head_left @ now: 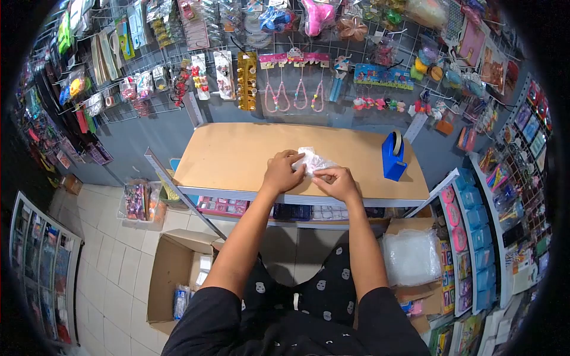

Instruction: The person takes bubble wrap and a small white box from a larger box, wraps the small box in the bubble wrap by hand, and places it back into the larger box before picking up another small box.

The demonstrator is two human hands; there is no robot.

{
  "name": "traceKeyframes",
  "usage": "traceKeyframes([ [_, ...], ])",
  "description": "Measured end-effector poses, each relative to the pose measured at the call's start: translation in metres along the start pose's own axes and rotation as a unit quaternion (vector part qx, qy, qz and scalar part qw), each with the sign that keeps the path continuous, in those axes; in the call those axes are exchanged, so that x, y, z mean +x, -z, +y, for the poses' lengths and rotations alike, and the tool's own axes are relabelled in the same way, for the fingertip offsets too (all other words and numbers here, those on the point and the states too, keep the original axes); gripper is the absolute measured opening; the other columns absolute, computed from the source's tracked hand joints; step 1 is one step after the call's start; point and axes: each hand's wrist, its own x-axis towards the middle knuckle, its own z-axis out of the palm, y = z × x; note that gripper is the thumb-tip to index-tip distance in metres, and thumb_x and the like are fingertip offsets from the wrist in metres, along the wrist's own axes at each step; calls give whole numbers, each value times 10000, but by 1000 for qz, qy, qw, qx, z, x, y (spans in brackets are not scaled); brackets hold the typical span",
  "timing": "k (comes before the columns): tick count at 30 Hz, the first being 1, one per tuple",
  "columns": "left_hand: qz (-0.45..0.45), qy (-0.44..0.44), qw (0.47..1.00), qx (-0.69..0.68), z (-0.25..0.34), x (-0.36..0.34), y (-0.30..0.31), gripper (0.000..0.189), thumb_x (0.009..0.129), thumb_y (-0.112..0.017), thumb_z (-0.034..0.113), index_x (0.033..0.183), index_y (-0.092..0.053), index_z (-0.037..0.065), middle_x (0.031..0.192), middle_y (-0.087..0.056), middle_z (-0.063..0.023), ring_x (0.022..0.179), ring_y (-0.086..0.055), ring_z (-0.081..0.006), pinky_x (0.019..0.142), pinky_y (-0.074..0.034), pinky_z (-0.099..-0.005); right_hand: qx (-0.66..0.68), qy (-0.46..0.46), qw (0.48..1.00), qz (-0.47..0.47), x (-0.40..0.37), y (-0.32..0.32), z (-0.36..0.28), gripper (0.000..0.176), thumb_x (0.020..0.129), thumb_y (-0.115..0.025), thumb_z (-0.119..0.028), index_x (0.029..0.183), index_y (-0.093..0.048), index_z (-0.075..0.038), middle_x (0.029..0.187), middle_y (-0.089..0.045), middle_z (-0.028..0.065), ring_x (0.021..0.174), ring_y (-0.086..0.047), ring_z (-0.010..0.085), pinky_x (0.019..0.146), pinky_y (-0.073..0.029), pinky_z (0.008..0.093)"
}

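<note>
White packet [314, 162] slants down rightward.

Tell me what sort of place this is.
Probably a small gift or accessories shop: packaged trinkets hang in rows along the wall, beaded strings dangle from pink cards, and a tape dispenser stands on the wood-toned table.

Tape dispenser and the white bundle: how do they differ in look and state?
The tape dispenser is solid blue; the white bundle is pale and crumpled.
The tape dispenser stands untouched near the table's right end; the white bundle has the left hand and right hand on it.
The tape dispenser looks rigid, while the white bundle looks soft.
Both are at the same table.
</note>
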Motion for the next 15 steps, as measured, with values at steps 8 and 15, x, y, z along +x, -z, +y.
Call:
traceKeyframes([
  [8, -56, -19, 997, 46, 3, -1, 0, 424, 947, -605, 305, 1350, -698, 214, 1395, -613, -72, 1286, -545, -279, 1078, -364, -474, 220, -53, 956, 186, 6, 0, 40, 137, 935, -765, -120, 933, -764, 17, 890, -736, 26, 804, -666, 90, 721, -531, 247],
  [15, -94, -39, 995, 16, -2, 0, 4, 410, 929, -613, 277, 1317, -725, 205, 1355, -604, -88, 1265, -526, -306, 1090, -352, -475, 22, -17, 996, 88, 4, -4, 24, 170, 838, -800, -138, 964, -779, -26, 901, -752, 88, 784, -697, 131, 728, -550, 280],
])
